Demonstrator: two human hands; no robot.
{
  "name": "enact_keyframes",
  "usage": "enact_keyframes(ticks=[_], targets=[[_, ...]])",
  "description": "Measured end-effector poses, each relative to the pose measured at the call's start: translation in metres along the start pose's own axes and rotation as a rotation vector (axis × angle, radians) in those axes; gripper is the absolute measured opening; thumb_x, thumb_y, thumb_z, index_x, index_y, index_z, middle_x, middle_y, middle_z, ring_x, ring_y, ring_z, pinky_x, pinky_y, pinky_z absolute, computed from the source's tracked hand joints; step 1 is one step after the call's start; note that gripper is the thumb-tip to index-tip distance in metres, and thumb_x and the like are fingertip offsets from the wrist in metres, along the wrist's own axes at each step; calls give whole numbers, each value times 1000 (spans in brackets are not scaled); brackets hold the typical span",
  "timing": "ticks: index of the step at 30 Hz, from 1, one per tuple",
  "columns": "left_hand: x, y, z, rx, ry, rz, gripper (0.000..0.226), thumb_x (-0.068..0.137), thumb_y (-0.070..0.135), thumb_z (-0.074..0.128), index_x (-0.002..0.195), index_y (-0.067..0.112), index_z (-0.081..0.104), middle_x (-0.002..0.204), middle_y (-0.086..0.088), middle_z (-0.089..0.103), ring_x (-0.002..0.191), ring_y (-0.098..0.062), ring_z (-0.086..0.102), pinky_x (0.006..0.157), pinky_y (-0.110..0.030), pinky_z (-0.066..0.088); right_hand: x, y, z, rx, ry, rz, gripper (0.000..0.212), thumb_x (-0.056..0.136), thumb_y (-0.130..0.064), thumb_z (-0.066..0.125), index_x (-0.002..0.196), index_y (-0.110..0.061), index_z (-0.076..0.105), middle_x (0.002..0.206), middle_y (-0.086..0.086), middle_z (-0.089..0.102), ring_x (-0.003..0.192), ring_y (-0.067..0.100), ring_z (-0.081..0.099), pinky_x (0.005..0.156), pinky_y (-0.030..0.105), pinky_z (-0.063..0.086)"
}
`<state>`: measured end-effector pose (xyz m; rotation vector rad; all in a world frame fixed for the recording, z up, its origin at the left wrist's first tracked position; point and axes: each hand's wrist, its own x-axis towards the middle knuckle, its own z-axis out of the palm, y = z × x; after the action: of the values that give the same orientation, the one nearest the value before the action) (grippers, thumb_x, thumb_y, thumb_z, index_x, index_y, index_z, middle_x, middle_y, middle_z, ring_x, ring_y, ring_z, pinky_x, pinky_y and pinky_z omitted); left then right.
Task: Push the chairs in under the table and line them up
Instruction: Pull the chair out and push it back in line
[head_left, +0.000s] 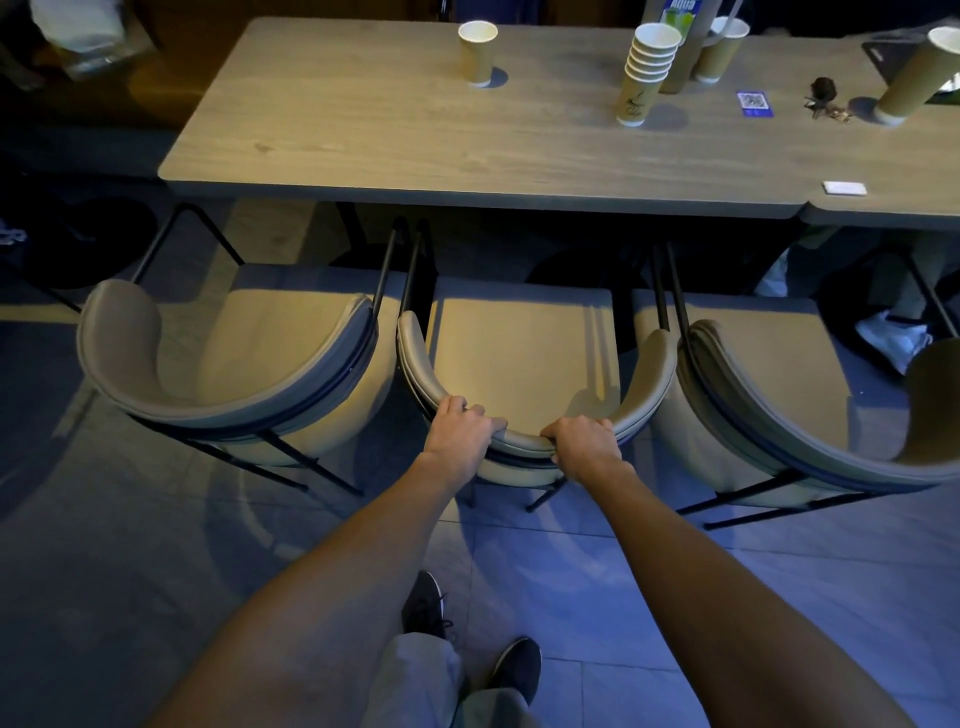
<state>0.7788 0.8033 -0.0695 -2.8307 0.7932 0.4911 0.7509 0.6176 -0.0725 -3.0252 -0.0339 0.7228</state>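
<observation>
Three beige padded chairs with curved backs and black metal legs stand side by side along the near edge of a long wooden table (415, 156). The middle chair (524, 353) is right in front of me, its seat front close to the table's edge. My left hand (460, 434) and my right hand (584, 441) both grip the top of its curved backrest, a short gap between them. The left chair (244, 364) is turned slightly, its back angled to the left. The right chair (779, 395) stands close against the middle one, its back reaching nearer to me.
Paper cups (478, 52), a stack of cups (647, 73), a bottle, a blue card (755, 104), keys (826, 98) and a white card (844, 188) lie on the table. Another person's white shoe (891, 340) shows under the table at right. My feet (467, 639) stand on grey tiles.
</observation>
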Motion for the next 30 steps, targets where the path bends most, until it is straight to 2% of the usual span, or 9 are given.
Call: enact_keyframes(ticks=[13,17,21,25,28,30], targets=[[1,4,-7,32,-33,23,36,97,16,56,129,33,55,115,-4,63,109,-32,52,99,-41,38,-8,3,3,7,31,-4,35,93,-6,57,116,-28,69,107,3,72,104,26,65,92,38,39],[1,6,-5,22,-26,13,38,97,16,56,131,33,55,117,-5,63,111,-32,51,102,-43,38,-14,2,8,-15,80,-16,37,92,-5,53,118,-27,66,109,4,73,106,27,65,101,37,37],[2,5,-5,24,-36,24,40,97,16,57,133,32,54,119,-5,62,112,-33,50,103,-44,36,-16,2,9,-8,94,-21,37,90,-4,53,117,-27,66,108,3,73,104,27,65,103,37,36],[2,9,-13,24,-90,0,33,101,28,52,134,28,55,123,-6,62,117,-33,50,103,-45,37,-15,3,9,5,66,-27,37,89,-5,53,116,-27,65,107,1,73,103,26,65,102,37,37],[2,19,-24,8,-119,-47,39,100,44,50,131,23,59,126,-7,62,119,-32,51,100,-44,40,-14,2,2,38,17,-24,33,90,-9,54,119,-24,64,111,3,72,106,26,64,101,37,38],[3,26,-32,-13,-106,-39,40,100,47,47,128,20,60,126,-8,62,120,-31,52,97,-44,41,-18,1,-10,80,-16,7,34,92,-10,55,123,-20,65,116,7,71,108,29,63,97,37,42]])
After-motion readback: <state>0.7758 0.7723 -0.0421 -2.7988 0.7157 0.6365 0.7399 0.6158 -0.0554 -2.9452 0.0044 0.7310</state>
